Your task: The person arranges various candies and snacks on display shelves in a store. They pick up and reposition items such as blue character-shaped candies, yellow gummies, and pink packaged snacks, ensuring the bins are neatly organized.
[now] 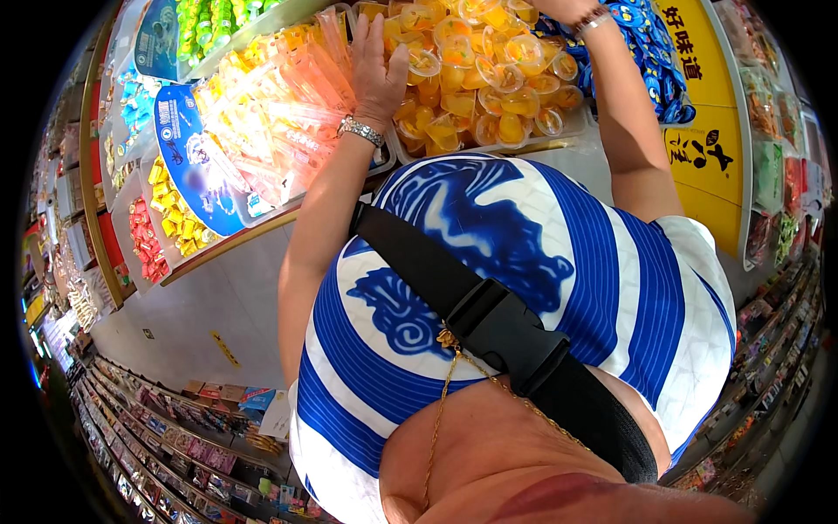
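Note:
My left hand (378, 73) lies along the left side of a clear plastic bin (404, 145) heaped with orange-yellow jelly cups (468, 72). Its thumb stands apart from the fingers, and nothing shows in its grasp. A metal-banded watch is on that wrist. Just left of the hand are long pink and orange jelly sticks (298, 85) in clear wrappers, brightly lit. At the upper frame edge, my right hand (566, 9) is over the far right part of the jelly cups, beside blue-wrapped packets (645, 62). The picture's edge cuts off its fingers.
Yellow-wrapped sweets (171, 206) and red-wrapped sweets (148, 242) fill bins at the left, behind a blue sign (190, 164). Green packets (208, 26) lie farther up. A yellow panel (704, 131) bearing writing stands at the right. Stocked shelves (177, 445) are behind me.

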`<state>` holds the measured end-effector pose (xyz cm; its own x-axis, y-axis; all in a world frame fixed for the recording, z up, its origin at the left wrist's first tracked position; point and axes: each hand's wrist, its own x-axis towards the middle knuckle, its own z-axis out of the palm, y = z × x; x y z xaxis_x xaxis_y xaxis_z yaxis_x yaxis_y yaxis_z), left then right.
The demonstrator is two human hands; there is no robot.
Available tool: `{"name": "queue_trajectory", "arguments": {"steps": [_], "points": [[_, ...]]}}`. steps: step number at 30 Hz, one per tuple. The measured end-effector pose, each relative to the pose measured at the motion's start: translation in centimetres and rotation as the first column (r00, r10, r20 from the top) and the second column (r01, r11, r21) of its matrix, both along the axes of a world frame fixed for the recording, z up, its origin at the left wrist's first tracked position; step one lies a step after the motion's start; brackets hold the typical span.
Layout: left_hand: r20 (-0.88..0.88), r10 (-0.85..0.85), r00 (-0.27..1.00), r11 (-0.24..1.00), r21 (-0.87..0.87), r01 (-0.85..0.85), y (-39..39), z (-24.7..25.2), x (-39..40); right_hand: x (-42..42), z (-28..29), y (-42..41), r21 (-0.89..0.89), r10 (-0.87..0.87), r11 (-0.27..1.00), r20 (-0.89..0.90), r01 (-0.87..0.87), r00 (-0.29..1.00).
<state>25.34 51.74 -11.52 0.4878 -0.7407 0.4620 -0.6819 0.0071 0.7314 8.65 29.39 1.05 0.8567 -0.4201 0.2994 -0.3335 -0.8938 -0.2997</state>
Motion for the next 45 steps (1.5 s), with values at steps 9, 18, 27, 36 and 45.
{"name": "queue_trajectory", "arguments": {"steps": [9, 18, 27, 36, 45], "points": [[0.014, 0.016, 1.0, 1.0, 0.012, -0.017, 0.1, 0.4, -0.3, -5.8, -4.2, 7.2, -0.165, 0.325, 0.931, -0.037, -0.327, 0.945], [-0.01, -0.039, 0.999, 0.997, 0.066, 0.04, 0.1, 0.7, -0.2, -2.4, -8.1, 2.3, 0.287, -0.107, 0.956, 0.133, 0.065, 0.985], [0.057, -0.008, 0.998, 0.998, 0.059, 0.004, 1.2, 0.2, -1.2, -3.9, -10.5, 3.8, -0.088, -0.065, 0.994, 0.032, 0.068, 0.997], [-0.043, -0.021, 0.999, 1.0, -0.01, 0.021, 1.0, 0.3, -0.7, -2.5, -9.0, 3.9, 0.056, -0.012, 0.998, 0.143, 0.004, 0.99], [0.069, -0.052, 0.996, 0.997, -0.051, 0.055, 0.6, 1.6, -0.6, -3.2, -6.8, 4.0, 0.245, -0.108, 0.967, 0.171, 0.063, 0.979]]}}
